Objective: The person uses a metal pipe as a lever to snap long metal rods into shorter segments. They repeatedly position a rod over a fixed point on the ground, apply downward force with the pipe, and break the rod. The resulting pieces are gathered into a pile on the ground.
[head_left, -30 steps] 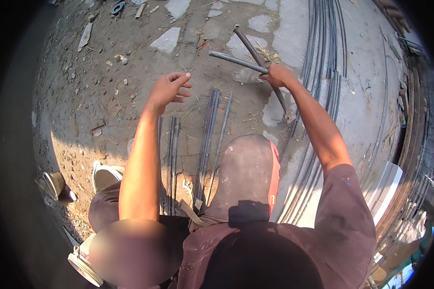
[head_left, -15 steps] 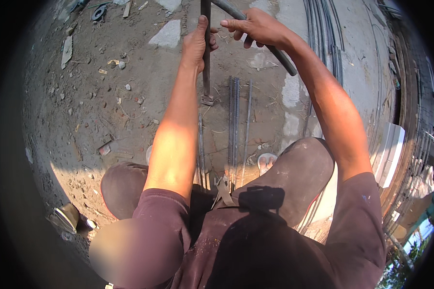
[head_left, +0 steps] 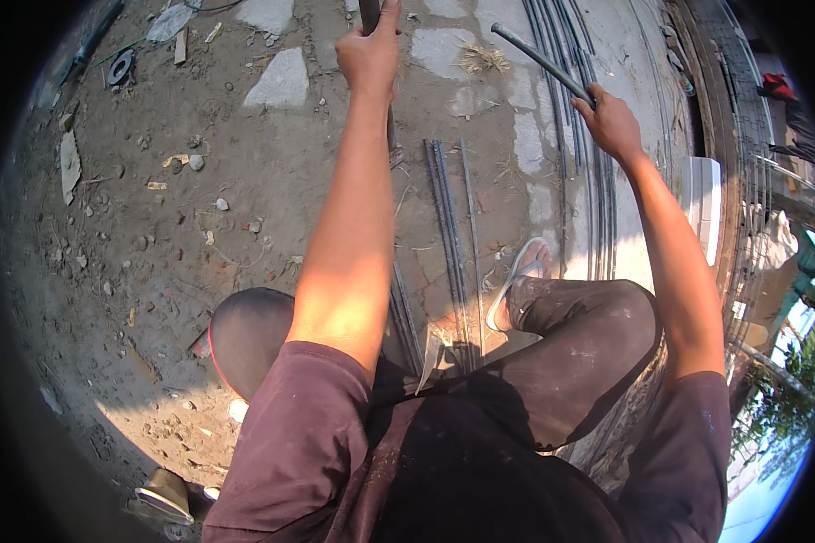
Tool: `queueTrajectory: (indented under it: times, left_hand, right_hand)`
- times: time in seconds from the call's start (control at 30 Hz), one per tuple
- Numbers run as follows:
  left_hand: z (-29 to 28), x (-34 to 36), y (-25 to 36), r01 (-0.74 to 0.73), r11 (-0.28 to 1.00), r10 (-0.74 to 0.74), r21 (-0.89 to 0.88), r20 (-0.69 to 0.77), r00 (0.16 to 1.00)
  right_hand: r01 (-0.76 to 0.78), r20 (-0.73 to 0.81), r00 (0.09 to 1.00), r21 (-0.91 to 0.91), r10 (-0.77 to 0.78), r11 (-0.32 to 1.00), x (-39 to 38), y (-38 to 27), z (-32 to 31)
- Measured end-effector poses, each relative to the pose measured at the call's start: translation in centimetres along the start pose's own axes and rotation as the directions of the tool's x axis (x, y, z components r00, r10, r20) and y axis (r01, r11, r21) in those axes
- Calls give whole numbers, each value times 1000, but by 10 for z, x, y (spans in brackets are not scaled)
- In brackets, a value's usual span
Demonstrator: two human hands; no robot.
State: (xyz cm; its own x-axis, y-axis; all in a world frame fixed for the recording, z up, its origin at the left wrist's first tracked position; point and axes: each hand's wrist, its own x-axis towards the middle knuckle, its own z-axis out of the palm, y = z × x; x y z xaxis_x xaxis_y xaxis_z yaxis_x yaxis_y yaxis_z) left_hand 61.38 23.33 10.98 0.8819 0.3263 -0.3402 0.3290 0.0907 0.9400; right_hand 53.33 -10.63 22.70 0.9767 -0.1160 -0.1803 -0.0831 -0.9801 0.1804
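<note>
My left hand (head_left: 369, 59) grips a dark metal bar (head_left: 369, 14) near the top of the view; the bar runs down behind the hand and forearm. Off to the right, my right hand (head_left: 611, 122) is closed on a grey metal pipe (head_left: 561, 72) that angles up and leftward over long steel rods. Below and between my hands lie shorter rebar lengths (head_left: 450, 240) on the dirt, reaching down between my bent legs. My sandaled right foot (head_left: 530, 258) is beside them.
Long rods (head_left: 598, 217) lie on pale concrete at the right, with a white channel piece (head_left: 702, 204) beside them. A bucket (head_left: 163, 496) sits at lower left. Stones, a black ring (head_left: 119, 66) and scraps dot the dirt. Red and dark shapes (head_left: 779, 86) at far right are unclear.
My left hand has taken hold of the dark bar and moved upward. My right hand has let that bar go and moved rightward with the grey pipe. My right leg has shifted.
</note>
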Motion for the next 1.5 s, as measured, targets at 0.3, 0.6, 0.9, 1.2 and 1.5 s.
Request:
queueTrajectory:
  times: [0.3,0.6,0.9,1.2,1.5]
  left_hand:
    - [-29,6,-2,-34,916,2,-400,-81,997]
    - [1,7,8,-14,956,-34,-294,-157,987]
    - [3,-23,29,-171,957,164,-236,-51,985]
    - [-20,-50,11,-183,942,191,-281,4,982]
    - [-40,-56,8,-134,913,164,-385,44,985]
  right_hand:
    - [-1,-302,953,-36,-10,999,51,-10,134]
    - [47,128,983,529,-135,847,-112,-139,194]
    - [72,75,990,445,-117,893,-142,-163,225]
    - [73,140,980,390,-138,918,-144,-206,211]
    - [-6,144,988,425,-61,905,-144,-217,212]
